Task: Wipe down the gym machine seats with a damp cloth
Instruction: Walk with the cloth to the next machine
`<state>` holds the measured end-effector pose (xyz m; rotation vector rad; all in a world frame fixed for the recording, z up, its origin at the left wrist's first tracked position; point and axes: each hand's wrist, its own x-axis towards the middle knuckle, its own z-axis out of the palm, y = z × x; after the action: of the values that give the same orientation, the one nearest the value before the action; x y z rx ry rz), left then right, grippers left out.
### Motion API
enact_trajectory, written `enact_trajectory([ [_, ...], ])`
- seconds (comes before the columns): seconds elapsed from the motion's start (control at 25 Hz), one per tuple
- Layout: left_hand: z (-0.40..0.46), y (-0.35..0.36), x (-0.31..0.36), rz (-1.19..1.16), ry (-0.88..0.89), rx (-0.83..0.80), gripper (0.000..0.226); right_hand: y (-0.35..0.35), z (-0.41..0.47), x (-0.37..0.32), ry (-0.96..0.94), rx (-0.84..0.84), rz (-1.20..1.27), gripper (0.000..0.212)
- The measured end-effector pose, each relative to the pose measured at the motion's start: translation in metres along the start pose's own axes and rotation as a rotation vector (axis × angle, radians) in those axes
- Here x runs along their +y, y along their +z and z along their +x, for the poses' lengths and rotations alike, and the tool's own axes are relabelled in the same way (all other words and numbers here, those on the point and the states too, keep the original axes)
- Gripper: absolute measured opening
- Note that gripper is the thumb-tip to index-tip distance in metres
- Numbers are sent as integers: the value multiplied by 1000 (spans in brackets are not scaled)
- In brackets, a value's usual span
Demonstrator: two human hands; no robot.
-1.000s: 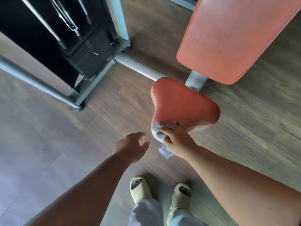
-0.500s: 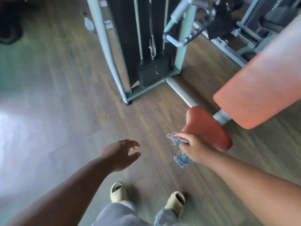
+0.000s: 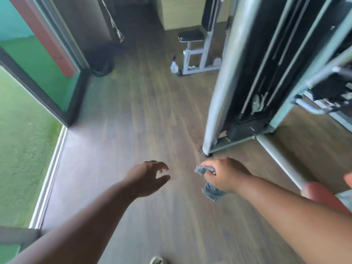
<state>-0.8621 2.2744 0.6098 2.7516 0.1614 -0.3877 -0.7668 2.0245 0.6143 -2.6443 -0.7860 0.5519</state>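
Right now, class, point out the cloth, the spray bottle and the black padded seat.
cloth (image 3: 211, 190): head view, hanging lower fold.
spray bottle (image 3: 174, 67): head view, clear body.
black padded seat (image 3: 191, 35): head view, top cushion.

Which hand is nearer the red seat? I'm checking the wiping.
Right. The right hand, gripping the cloth, is just left of the red seat; the left hand is farther left.

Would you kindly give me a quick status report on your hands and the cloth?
Right hand grips grey cloth, off the red seat. Left hand open, empty. Black seat ahead, floor between bare.
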Motion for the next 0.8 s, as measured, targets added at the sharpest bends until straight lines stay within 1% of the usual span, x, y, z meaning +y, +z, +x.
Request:
enact_trajectory([
  [0.12, 13, -47, -75, 5, -39, 38, 32, -6, 64, -69, -92, 29, -69, 24],
  [0.24, 43, -81, -128, -37, -62, 72, 32, -13, 130, -104, -141, 48, -97, 32],
  [0.36, 91, -105, -158, -72, -56, 81, 33, -22, 203, -110, -162, 32, -87, 35],
  [0.52, 173, -143, -195, -42, -62, 87, 35, -42, 312, -106, -209, -48, -39, 37],
  [0.68, 251, -191, -247, -77, -190, 139, 35, -77, 443, -116, -279, -130, 4, 43],
  [0.8, 298, -220, -290, -121, -279, 169, 35, -102, 534, -144, -341, -176, 19, 42],
])
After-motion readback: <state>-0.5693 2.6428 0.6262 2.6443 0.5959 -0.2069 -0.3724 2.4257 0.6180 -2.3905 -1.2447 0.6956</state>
